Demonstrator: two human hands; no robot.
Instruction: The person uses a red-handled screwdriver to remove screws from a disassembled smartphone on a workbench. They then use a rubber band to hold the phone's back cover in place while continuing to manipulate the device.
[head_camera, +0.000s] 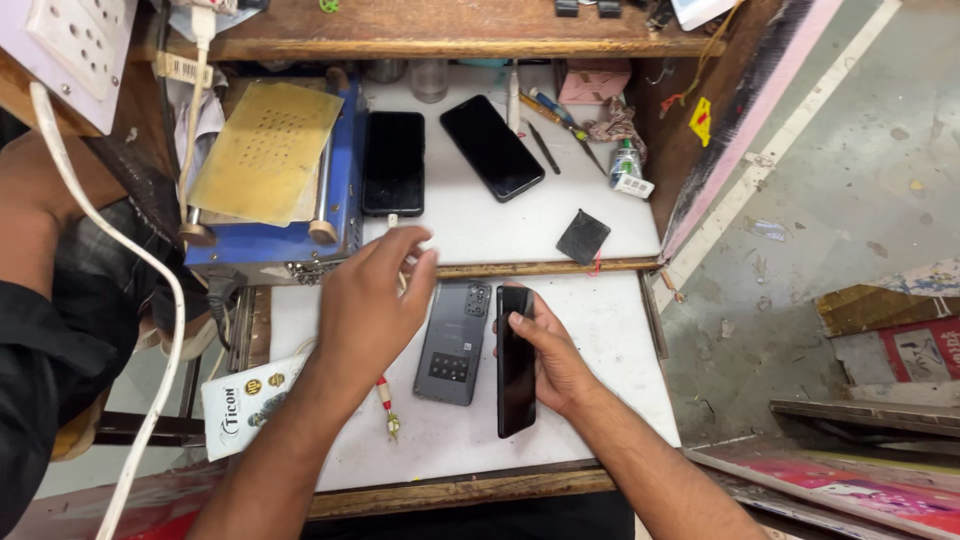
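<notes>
Our right hand (555, 360) grips the black phone (515, 375) on edge; our left hand (372, 300) hovers spread above the grey back cover (452, 345).

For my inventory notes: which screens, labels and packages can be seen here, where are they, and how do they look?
Phone: right hand holds it on edge, black.
Two phones: upper shelf, flat, dark screens.
Grey back cover: beside left hand.
White card package: lower left, gold round marks.
Yellow tag: right wall.
</notes>
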